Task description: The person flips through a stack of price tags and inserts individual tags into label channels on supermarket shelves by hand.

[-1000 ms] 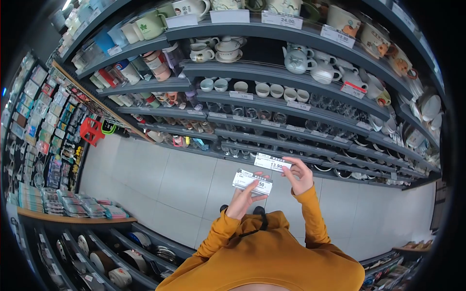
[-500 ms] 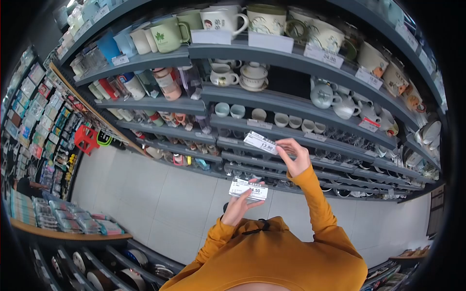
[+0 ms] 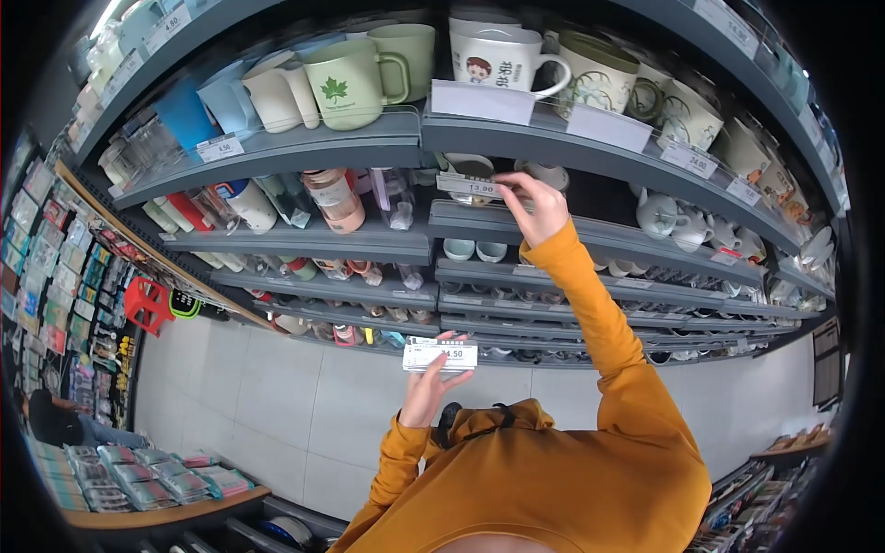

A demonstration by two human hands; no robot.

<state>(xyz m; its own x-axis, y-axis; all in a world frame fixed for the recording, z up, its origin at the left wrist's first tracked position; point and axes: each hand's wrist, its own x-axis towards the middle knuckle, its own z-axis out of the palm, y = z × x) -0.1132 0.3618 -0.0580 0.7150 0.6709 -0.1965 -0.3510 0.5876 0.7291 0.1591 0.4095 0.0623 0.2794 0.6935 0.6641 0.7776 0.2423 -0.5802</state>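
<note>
My left hand is closed on a small stack of price tags, the top one reading about 4.50 with my thumb over part of it. Higher up, my right hand pinches a single price tag marked 13.90 by its right end. This tag is in front of the shelf of teapots, just below the upper shelf edge. Above it stands a white mug with a cartoon figure, behind a blank white card. A green leaf mug is to the left.
Grey shelves hold cups, bottles, teapots and bowls. Packets cover a low display at lower left, where another person is beside it. A red stool stands at the aisle's far left on the tiled floor.
My right hand has raised the 13.90 tag up and towards the upper shelf. The view has come closer to the shelves. My left hand still holds its stack, slightly further left in view.
</note>
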